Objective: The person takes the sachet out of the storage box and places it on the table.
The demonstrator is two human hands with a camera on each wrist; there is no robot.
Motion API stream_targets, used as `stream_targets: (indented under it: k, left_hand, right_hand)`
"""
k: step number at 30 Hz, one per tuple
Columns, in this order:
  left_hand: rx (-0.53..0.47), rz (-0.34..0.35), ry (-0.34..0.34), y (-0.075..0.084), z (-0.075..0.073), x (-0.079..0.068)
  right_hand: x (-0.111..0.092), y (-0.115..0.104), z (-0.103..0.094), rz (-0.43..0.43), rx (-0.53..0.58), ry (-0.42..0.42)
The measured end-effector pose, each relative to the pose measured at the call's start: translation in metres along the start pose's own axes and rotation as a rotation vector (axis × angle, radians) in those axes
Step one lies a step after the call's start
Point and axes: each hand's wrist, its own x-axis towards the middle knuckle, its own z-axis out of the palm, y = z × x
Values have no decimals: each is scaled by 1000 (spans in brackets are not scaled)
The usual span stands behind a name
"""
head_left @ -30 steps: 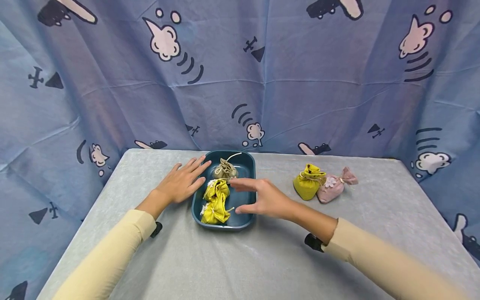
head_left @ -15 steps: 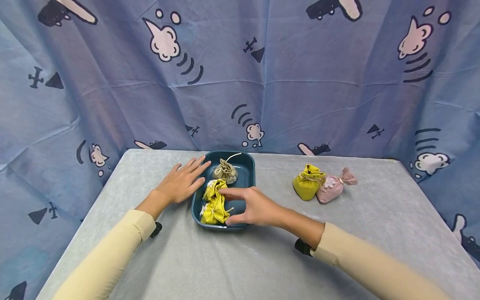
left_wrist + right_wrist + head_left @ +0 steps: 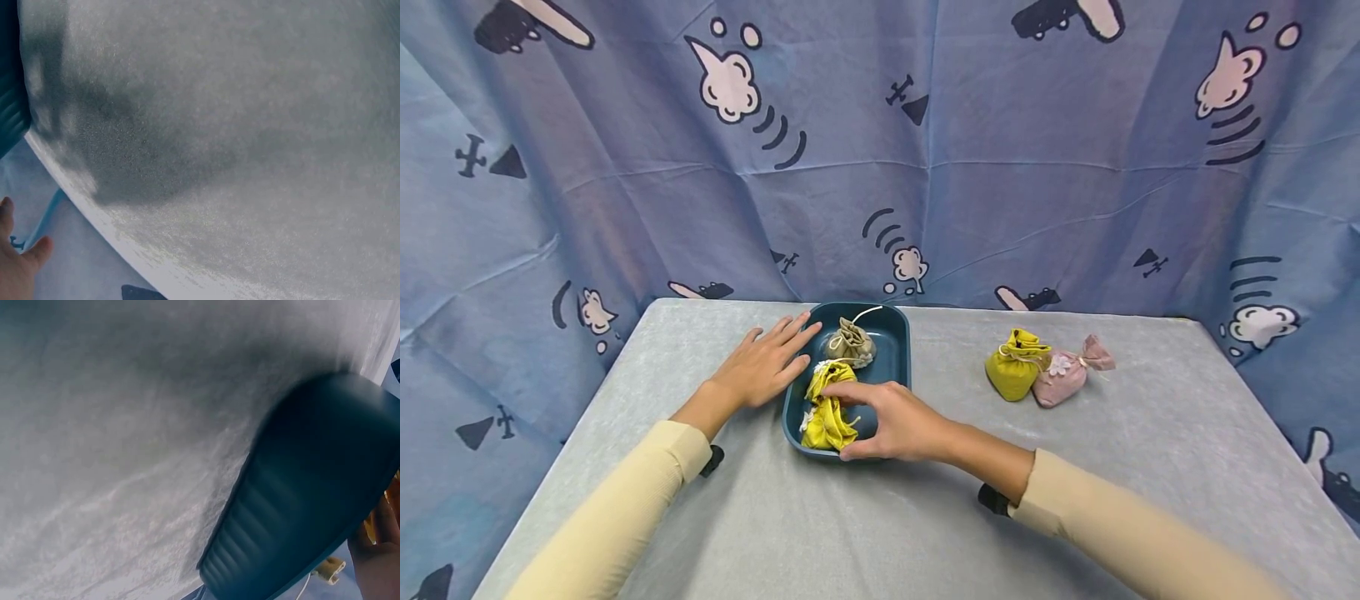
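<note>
A dark teal tub (image 3: 892, 350) holds two bright yellow drawstring pouches and an olive-brown drawstring pouch (image 3: 852, 343). My right hand (image 3: 904, 423) reaches over the tub's right side, thumb and fingers curved around the front yellow pouch (image 3: 826, 427). Just behind it lies the other yellow pouch (image 3: 829, 377), partly overlapped by my fingertips. My left hand (image 3: 766, 360) lies flat with spread fingers at the tub's left rim. In the right wrist view, the tub's outer wall (image 3: 300, 487) hides most of the pouches, and only part of my right hand (image 3: 378, 550) shows.
On the table to the right, a mustard-yellow pouch (image 3: 1017, 367) stands against a pink pouch (image 3: 1063, 375) with a white flower. A grey cloth covers the table (image 3: 760, 517). Behind it hangs a blue patterned curtain (image 3: 850, 167).
My right hand has moved left and toward the front of the tub, from beside the pouches to around the front yellow one. My left hand has stayed in place.
</note>
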Motion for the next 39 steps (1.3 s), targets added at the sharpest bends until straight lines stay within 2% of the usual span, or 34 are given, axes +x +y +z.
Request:
stream_targets:
  k: [13, 20, 26, 30, 39]
  left_hand:
    - [-4, -6, 5, 0, 1, -1]
    - [-1, -5, 6, -1, 0, -1]
    - [-5, -6, 3, -1, 0, 0]
    - [-6, -5, 9, -1, 0, 0]
    - [-29, 5, 21, -2, 2, -1]
  right_hand:
    - [-1, 0, 13, -27, -35, -22]
    - [0, -1, 12, 25, -33, -53]
    - [3, -2, 11, 24, -38, -56]
    - [6, -6, 12, 26, -66, -42]
    - [8, -8, 18, 12, -68, 62]
